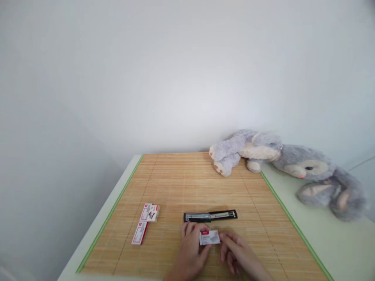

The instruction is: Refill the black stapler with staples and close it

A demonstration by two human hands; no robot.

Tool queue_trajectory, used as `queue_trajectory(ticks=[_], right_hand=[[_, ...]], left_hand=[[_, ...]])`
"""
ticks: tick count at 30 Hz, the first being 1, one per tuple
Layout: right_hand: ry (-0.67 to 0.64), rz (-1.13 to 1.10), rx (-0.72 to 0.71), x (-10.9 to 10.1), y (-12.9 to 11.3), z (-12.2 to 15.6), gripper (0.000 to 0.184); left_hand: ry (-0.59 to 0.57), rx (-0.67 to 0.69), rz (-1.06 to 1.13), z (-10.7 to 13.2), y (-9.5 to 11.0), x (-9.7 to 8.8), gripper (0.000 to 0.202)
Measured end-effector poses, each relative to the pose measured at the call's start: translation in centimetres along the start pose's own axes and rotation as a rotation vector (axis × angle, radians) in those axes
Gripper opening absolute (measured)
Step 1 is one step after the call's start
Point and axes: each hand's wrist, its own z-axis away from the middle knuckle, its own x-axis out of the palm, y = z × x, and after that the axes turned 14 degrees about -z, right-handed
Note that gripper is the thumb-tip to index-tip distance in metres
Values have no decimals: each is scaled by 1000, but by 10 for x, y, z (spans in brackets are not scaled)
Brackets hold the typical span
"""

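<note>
Box [210, 238] btwn L & R hands [191, 245], contents hidden.

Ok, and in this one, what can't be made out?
Head view throughout:
Fine print on the small, rectangular, red-and-white box: too small.
That box's underside: faces away.
Contact between right hand and box: too small to judge.
Staples, if any, in the long, opened black stapler: too small.
Right forearm: cut off by bottom edge.
</note>
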Motion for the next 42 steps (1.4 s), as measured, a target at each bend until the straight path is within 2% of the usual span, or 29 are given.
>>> queue_trajectory(ticks=[2,4,7,9,11,14,20,26,34,36,39,40,42], right_hand=[[0,77,-8,-8,-4,0,74],[21,190,-52,-18,-8,2,69],[87,433,-267,-28,-15,6,48],[79,614,-355,-27,-20,8,45],[55,775,-355,-20,-25,8,53],[68,908,-367,-10,-32,7,46],[62,895,-366,-17,-30,3,45],[46,849,-373,-24,-20,2,55],[49,852,-374,-25,-17,1,52],[49,858,-366,-23,-18,2,52],[41,866,-358,-19,-23,4,50],[39,866,-358,-19,-25,5,50],[37,868,-357,-19,-29,7,48]], left_hand=[[-21,17,20,-3,-1,2,30],[-42,53,11,-2,-8,3,41],[-34,54,-49,4,-24,0,59],[-29,25,-90,7,-33,-5,57],[-55,13,-104,8,-38,-11,47],[-98,6,-98,6,-41,-19,37],[-88,-11,-89,7,-48,-21,37],[14,-38,-87,19,-59,-12,60],[101,-82,-142,37,-78,-14,48],[89,-83,-146,36,-76,-14,51],[19,-33,-117,27,-63,-14,69],[-6,-18,-104,23,-58,-15,69],[-48,1,-80,14,-49,-17,56]])
